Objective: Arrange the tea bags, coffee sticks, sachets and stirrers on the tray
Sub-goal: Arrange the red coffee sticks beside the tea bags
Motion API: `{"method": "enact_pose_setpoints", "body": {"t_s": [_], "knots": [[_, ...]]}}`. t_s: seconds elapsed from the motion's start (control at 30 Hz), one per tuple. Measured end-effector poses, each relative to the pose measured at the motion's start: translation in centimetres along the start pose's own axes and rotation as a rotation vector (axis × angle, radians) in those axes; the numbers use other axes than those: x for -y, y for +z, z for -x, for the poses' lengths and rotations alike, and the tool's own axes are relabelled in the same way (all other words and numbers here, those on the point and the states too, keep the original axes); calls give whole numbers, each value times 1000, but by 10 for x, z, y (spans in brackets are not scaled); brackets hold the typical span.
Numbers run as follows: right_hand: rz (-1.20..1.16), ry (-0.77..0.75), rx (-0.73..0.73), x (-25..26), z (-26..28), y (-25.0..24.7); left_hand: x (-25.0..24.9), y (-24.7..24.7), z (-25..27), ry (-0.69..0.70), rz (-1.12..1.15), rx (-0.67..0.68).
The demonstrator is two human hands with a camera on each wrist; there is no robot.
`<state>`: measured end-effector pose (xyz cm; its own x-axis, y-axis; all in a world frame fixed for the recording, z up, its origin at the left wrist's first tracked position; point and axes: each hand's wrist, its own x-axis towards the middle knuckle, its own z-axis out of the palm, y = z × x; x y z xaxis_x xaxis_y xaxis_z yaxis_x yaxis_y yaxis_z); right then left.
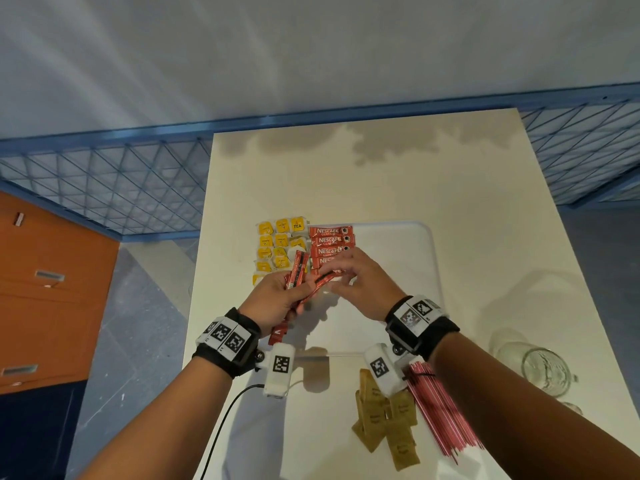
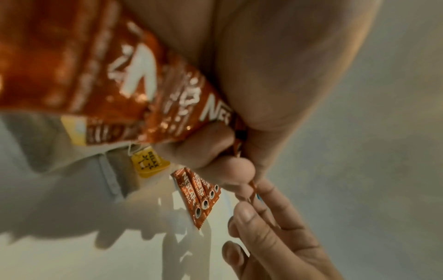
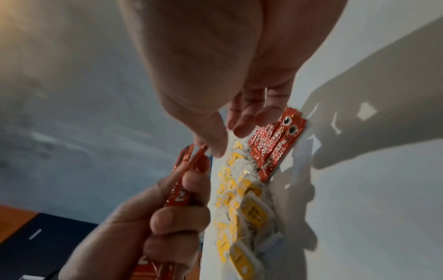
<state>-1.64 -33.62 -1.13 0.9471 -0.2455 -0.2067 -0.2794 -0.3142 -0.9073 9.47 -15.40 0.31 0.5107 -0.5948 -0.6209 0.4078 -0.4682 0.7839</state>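
Brown paper sugar sachets (image 1: 384, 427) lie loose at the table's near edge, about five o'clock from the hands, with a tied bundle of thin pink plastic stirrers (image 1: 440, 417) touching them on the right. Both sit off the translucent white plastic tray (image 1: 408, 244), so I judge they are waiting their turn.

Above them, the left hand (image 1: 277, 303) has its fingers curled tight round a fan of red foil coffee sticks (image 1: 298, 271), acting as a magazine that keeps the spare sticks together and label-up. The right hand (image 1: 356, 275) reaches over from three o'clock. Its thumb and fingertips (image 3: 242, 128) close on the tip of one stick that slants out of the fan, seemingly drawing it free; the other fingers stay loosely extended.

On the tray at twelve o'clock from the hands, a column of red coffee sticks (image 1: 332, 242) already lies flat, parallel and edge to edge, labels reading the same way. Just beside it at nine o'clock, yellow-tagged white tea bags (image 1: 280, 244) form a tidy grid. Whether the tea bags rest fully inside the tray rim I cannot tell.

A clear glass mug (image 1: 543, 372) lies on its side at three o'clock, well apart on the cream-white table (image 1: 381, 174).

Feeding one stick at a time probably keeps the column straight.
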Motion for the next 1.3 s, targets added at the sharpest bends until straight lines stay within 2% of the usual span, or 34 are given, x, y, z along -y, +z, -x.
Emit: {"method": "enact_pose_setpoints", "body": {"t_s": [0.1, 0.23, 0.43, 0.53, 0.73, 0.9, 1.1, 1.3], "knots": [[-2, -21, -38, 0, 2, 0, 0, -2, 1, 10, 110, 33], [31, 86, -2, 2, 5, -7, 3, -7, 2, 5, 156, 31], [-95, 166, -14, -1, 9, -13, 1, -9, 5, 51, 61, -30], [-189, 201, 13, -2, 14, -15, 1, -6, 6, 48, 5, -86], [-232, 255, 36, -12, 19, -16, 7, 1, 5, 26, -50, -180], [-113, 301, 37, -20, 16, -8, 16, 4, 4, 29, -192, -208], [-44, 353, -11, -31, 13, -9, 20, 3, 11, 58, -160, -190], [129, 441, -80, -36, 5, -7, 23, -2, 16, 41, -126, -130]]}}
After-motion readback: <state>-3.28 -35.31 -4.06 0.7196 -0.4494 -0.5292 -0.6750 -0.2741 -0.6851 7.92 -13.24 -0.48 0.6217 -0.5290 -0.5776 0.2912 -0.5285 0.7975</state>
